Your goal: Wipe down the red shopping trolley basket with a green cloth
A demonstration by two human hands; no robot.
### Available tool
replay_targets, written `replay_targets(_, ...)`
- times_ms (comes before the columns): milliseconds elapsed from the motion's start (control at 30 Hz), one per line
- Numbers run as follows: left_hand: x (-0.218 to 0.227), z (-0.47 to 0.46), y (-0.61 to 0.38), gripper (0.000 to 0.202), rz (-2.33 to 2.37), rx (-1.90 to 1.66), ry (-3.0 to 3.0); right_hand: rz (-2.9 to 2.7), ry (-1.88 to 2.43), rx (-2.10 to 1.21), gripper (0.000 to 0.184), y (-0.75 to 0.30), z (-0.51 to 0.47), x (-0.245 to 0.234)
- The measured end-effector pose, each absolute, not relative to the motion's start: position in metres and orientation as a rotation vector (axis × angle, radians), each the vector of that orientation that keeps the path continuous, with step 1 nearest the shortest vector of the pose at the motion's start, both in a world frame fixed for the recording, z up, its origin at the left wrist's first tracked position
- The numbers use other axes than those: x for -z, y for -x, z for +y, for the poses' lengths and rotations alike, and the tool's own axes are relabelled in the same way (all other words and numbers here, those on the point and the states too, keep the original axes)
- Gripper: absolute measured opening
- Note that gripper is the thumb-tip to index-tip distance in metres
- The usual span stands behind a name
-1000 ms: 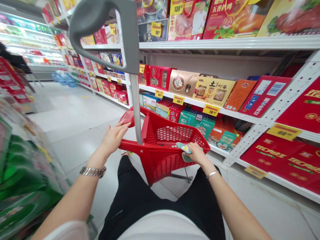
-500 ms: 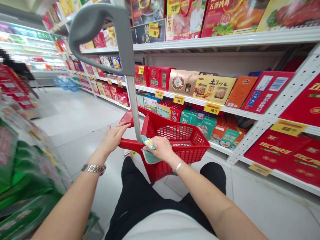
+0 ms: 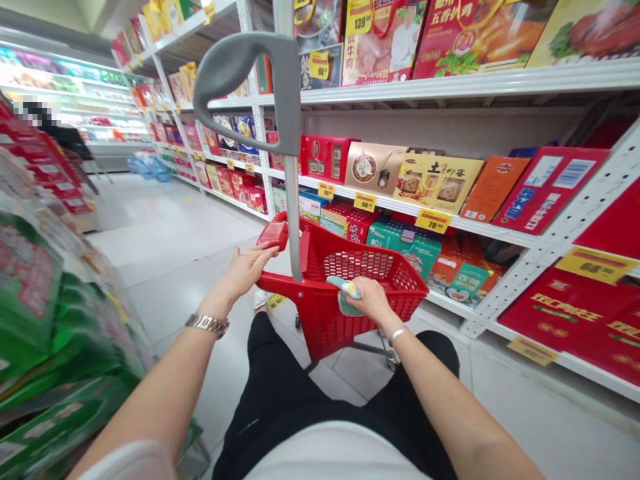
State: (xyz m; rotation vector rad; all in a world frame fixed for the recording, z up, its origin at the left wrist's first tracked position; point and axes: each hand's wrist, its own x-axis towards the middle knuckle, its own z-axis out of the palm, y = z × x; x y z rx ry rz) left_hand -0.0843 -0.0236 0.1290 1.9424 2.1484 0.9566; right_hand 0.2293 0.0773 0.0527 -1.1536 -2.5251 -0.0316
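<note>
A red shopping cart (image 3: 333,327) with pierced basket walls stands in front of me, between my knees. My left hand (image 3: 249,268) lies at the cart's red handle frame, fingers stretched out and touching it near the corner. My right hand (image 3: 371,299) is closed around a pale green cloth (image 3: 349,303) with a daisy on it, against the near rim of the basket. From the cart rises a metal pole (image 3: 293,213) bearing a grey loop-shaped handle (image 3: 287,100). The palm sides of both hands are hidden.
White shelves (image 3: 450,80) with boxed goods and yellow price tags run along the right. Green packages (image 3: 80,333) are stacked close on my left. A person (image 3: 55,133) is farther back at left, near wrapped water bottles (image 3: 150,167). Pale floor tiles (image 3: 165,267) lie below.
My right hand has slid right along the basket rim with the cloth, away from the pole. My left hand stays at the handle frame. The view has shifted slightly, moving the cart rightward in frame.
</note>
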Motion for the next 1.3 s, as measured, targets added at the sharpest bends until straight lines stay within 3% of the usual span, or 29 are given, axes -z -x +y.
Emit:
replay_targets(100, -0.129, -0.021, 0.082, 0.052, 2.13, -0.985, -1.921, -2.51, 1.232, 0.03, 0.015, -0.254, 0.086, -0.048)
replay_targets(400, -0.129, -0.022, 0.067, 0.051, 2.168, -1.029, -1.86, -2.5, 1.196, 0.097, 0.03, -0.248, 0.078, -0.05)
replay_targets(633, -0.127, -0.027, 0.067, 0.051, 2.191, -1.034, -1.854, -2.496, 0.889, 0.083, 0.01, -0.194, 0.052, -0.061)
replay_targets(1000, -0.123, -0.04, 0.065, 0.052, 2.17, -1.137, -1.876, -2.468, 0.687, 0.074, 0.023, -0.186, 0.038, -0.063)
replay_targets(1133, -0.127, -0.044, 0.065, 0.051, 2.155, -1.094, -1.88, -2.473, 0.722, -0.024, 0.019, -0.188, 0.046, -0.059)
replay_targets(1300, -0.13, -0.045, 0.067, 0.051, 2.132, -1.05, -1.91, -2.523, 0.889, -0.046, 0.034, -0.221, 0.073, -0.048)
